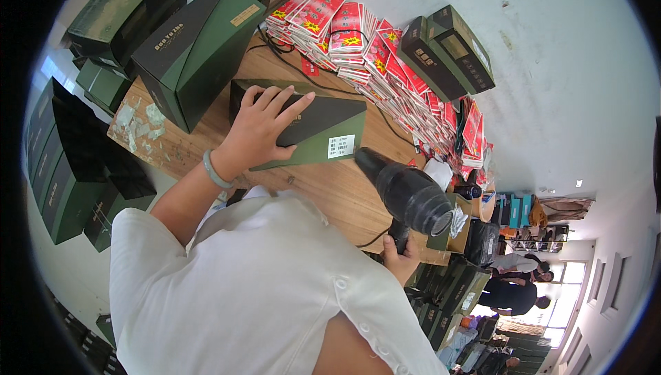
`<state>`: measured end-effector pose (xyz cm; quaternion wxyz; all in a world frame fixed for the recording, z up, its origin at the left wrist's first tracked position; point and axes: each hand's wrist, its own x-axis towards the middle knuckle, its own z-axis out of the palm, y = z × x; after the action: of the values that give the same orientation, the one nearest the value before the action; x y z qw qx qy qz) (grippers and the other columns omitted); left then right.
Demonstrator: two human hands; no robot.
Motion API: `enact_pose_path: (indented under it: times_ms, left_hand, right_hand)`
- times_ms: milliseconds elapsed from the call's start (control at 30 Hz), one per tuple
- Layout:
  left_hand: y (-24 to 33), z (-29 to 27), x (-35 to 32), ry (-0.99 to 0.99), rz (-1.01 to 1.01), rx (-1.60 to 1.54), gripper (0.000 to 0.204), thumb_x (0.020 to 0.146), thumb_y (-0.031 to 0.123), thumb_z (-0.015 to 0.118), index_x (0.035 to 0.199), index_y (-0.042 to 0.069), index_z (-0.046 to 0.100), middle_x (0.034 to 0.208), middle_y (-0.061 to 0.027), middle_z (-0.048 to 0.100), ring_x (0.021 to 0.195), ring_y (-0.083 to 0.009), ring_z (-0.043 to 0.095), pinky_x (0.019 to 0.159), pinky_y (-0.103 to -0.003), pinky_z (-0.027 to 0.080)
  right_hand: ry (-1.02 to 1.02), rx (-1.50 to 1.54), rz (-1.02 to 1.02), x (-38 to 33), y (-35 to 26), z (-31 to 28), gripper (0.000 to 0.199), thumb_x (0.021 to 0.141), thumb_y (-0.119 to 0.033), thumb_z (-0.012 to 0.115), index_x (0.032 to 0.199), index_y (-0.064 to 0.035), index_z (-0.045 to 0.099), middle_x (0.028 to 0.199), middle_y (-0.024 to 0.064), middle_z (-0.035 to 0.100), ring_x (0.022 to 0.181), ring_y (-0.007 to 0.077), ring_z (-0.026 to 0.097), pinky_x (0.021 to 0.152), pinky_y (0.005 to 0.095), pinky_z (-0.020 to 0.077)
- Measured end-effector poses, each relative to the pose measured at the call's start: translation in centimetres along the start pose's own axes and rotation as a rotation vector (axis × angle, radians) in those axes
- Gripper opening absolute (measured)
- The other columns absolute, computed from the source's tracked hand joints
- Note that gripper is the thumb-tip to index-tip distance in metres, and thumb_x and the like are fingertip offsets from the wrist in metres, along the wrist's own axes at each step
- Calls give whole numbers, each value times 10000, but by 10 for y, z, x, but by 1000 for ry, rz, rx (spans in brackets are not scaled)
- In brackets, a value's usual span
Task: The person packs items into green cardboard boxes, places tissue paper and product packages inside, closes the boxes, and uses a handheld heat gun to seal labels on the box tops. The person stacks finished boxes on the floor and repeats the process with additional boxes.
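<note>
A dark green and black box [320, 117] lies on the wooden table in front of me. My left hand [261, 123] rests on it with fingers spread and the thumb apart, near its left part. Close to the box's right end is a white label [341, 146] with small print. My right hand [401, 258] is wrapped around the handle of a black hair dryer [413, 196]. The dryer's nozzle is beside the label, aimed toward the box. Part of the box is hidden under my left hand.
The wooden table [330, 192] carries a larger green box [196, 55] at the left. Heaps of red and white printed packets [385, 65] line the back, with a black cord [323, 86] before them. More boxes [51, 175] stand at far left. Several people [513, 296] are at far right.
</note>
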<state>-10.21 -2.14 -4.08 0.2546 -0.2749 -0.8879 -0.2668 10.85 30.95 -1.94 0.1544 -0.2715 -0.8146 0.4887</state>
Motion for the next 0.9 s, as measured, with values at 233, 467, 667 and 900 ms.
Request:
enact_pose_path:
  times_ms: [233, 467, 667, 900]
  left_hand:
    - [1, 1, 1, -3, -5, -8, 922, 591, 354, 792, 1416, 146, 436, 1240, -139, 535, 1097, -275, 490, 984, -445, 332]
    - [0, -2, 0, -33, -17, -5, 946, 569, 315, 790, 1419, 123, 421, 1282, -124, 511, 1147, -283, 474, 1010, -451, 315]
    - [0, 0, 2, -31, -20, -14, 938, 571, 324, 786, 1416, 122, 429, 1276, -124, 516, 1144, -282, 479, 1011, -452, 317]
    - [-1, 2, 2, -14, -14, -11, 932, 595, 349, 789, 1429, 153, 421, 1251, -133, 528, 1109, -281, 484, 987, -449, 327]
  right_hand:
    - [30, -69, -101, -1, 8, 2, 469, 758, -75, 792, 1189, 13, 629, 942, 30, 655, 791, 89, 569, 722, 237, 462]
    - [-1, 54, -14, -3, 8, 5, 473, 770, -95, 790, 1200, 12, 625, 897, 46, 657, 748, 111, 585, 680, 249, 474]
    - [20, 62, -57, -3, 15, 3, 411, 786, -119, 785, 1150, 3, 640, 801, 16, 622, 580, 61, 499, 496, 225, 398]
    - [-33, 161, 40, 0, -14, 7, 435, 795, -147, 781, 1162, 20, 617, 791, 14, 609, 586, 63, 494, 490, 209, 383]
